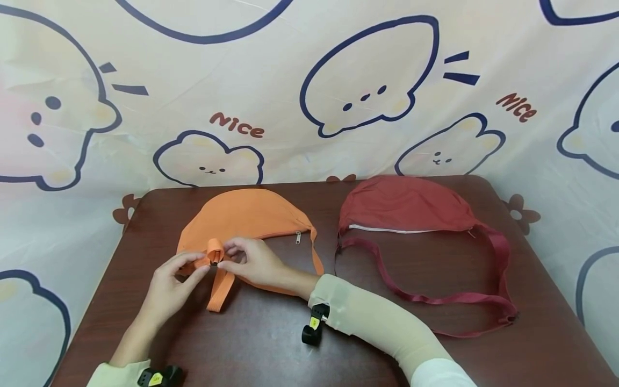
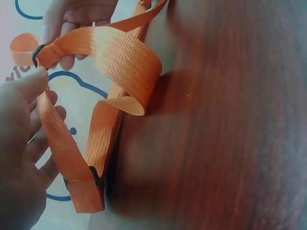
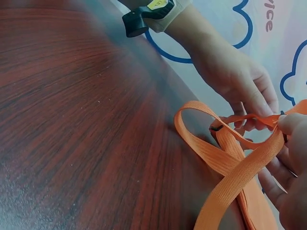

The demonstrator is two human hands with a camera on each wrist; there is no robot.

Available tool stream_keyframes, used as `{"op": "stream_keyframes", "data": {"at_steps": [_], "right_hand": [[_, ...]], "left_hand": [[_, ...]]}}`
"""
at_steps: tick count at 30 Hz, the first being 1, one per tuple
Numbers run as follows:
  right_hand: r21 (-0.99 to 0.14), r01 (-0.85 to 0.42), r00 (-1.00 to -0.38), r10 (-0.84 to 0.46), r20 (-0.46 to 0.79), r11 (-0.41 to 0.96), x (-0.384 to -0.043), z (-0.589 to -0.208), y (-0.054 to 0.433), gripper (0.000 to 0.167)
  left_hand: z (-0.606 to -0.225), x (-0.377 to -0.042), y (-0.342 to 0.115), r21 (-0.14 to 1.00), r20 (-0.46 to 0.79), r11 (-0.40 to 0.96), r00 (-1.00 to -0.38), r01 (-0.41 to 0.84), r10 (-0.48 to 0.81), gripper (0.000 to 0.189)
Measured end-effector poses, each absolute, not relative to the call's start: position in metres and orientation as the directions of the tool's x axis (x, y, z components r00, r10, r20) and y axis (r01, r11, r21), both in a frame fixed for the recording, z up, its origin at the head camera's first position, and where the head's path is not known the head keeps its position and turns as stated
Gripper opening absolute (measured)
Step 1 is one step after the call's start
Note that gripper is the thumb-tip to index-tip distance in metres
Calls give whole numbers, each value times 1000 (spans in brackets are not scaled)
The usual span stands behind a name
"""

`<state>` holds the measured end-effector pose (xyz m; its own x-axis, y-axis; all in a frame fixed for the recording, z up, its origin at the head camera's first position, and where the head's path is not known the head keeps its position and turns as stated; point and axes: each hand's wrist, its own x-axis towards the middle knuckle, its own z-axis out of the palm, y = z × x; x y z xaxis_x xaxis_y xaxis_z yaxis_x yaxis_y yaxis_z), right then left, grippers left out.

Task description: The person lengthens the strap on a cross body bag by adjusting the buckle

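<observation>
An orange waist bag (image 1: 246, 212) lies on the table, its webbing strap (image 1: 221, 293) lifted in front of it. My left hand (image 1: 169, 285) pinches the strap beside a small black slider buckle (image 2: 36, 53). From the other side, my right hand (image 1: 258, 263) pinches the webbing at the same slider. A short orange loop stands up out of the slider between the hands. In the left wrist view, another black buckle (image 2: 97, 177) sits lower on the strap, below the left fingers. The right wrist view shows the slack strap (image 3: 244, 179) curving down over the bag.
A dark red waist bag (image 1: 406, 204) lies at the right of the brown table (image 1: 271, 344), its strap (image 1: 435, 298) looped toward the front. A zipper pull (image 1: 298, 236) hangs from the orange bag. Behind stands a printed cloth backdrop (image 1: 280, 97).
</observation>
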<state>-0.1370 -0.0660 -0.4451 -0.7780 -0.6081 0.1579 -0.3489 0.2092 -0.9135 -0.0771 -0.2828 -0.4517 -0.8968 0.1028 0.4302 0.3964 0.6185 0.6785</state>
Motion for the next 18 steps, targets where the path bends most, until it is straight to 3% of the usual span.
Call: {"op": "stream_keyframes", "data": {"at_steps": [18], "right_hand": [[-856, -447, -733, -654, 186, 258, -140, -445, -68, 33]], "left_hand": [[-448, -78, -281, 700, 347, 638, -934, 319, 86, 28]]}}
